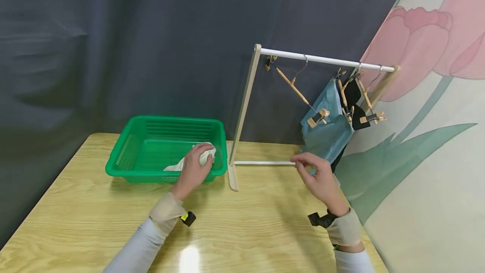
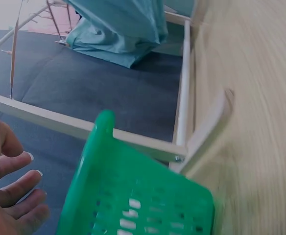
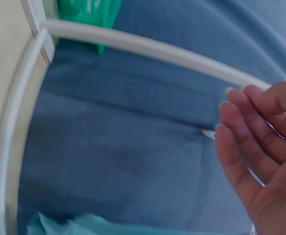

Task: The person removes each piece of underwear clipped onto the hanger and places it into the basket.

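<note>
- Left hand [image 1: 194, 167]: over the right part of the green basket [image 1: 114, 157], above its rim in the left wrist view. Fingers [image 2: 18, 190] loosely bent and spread apart, gripping nothing that shows.
- White cloth [image 1: 209, 151]: crumpled in the basket, under the left fingers; shows on both sides of the hand. Can't tell if the fingertips touch it.
- Right hand [image 1: 318, 177]: in front of the rack [image 1: 244, 100], near the teal cloth [image 1: 327, 136] hung there. Fingers relaxed, slightly curled, thumb close to index, nothing held.
- Bare clip hanger [image 1: 293, 85]: on the rack, left of the teal cloth.
- Basket: on the table [image 1: 246, 231], just left of the rack.
</note>
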The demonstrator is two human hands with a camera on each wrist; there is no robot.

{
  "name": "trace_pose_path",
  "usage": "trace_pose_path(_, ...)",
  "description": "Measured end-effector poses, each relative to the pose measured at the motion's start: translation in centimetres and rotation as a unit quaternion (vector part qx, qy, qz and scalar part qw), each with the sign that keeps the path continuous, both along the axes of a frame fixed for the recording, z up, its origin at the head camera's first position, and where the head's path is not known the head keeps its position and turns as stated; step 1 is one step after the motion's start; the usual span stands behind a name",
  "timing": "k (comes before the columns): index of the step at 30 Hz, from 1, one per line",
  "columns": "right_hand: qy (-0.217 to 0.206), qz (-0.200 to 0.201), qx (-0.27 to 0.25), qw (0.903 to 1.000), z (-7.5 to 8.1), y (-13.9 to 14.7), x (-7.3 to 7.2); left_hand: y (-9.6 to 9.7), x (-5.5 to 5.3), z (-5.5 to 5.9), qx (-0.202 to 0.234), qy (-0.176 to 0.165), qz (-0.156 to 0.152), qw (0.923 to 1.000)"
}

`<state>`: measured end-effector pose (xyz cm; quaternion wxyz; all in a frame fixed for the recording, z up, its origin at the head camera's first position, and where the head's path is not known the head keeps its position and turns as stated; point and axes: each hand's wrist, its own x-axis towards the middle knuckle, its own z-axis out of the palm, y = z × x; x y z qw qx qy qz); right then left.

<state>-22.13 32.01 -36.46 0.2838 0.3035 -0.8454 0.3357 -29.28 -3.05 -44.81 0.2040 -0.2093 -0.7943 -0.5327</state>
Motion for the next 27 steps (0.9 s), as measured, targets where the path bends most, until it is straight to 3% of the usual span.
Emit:
trace_pose_path(4, 0.057, -0.013, -0.037, 0.9976, 1.8, 1.2, 0.3, 1.1, -0.9, 0.4, 0.014, -0.027, -0.023, 0.9993)
trace_pose_path(7, 0.097, -0.029, -0.056, 0.9933, 3.1, 2.0, 0.0, 2.2, -1.6, 0.5, 0.026, -0.028, -0.036, 0.9986)
trace_pose_path(12, 0.125, -0.064, -0.087, 0.9862, 5.9, 2.4, -0.2, 3.4, -2.9, 0.9, 0.047, -0.06, -0.05, 0.9958)
trace_pose_path(18, 0.172, -0.121, -0.134, 0.9683, 9.5, 1.2, -0.3, 4.3, -4.4, 1.7, 0.065, -0.096, -0.052, 0.9919)
trace_pose_path(23, 0.197, -0.192, -0.149, 0.9498, 9.8, 2.8, -2.7, 5.1, -5.3, 1.9, 0.075, -0.107, -0.065, 0.9893)
trace_pose_path(27, 0.168, -0.255, -0.135, 0.9426, 9.8, 4.0, -4.4, 5.7, -5.9, 1.9, 0.088, -0.114, -0.075, 0.9867)
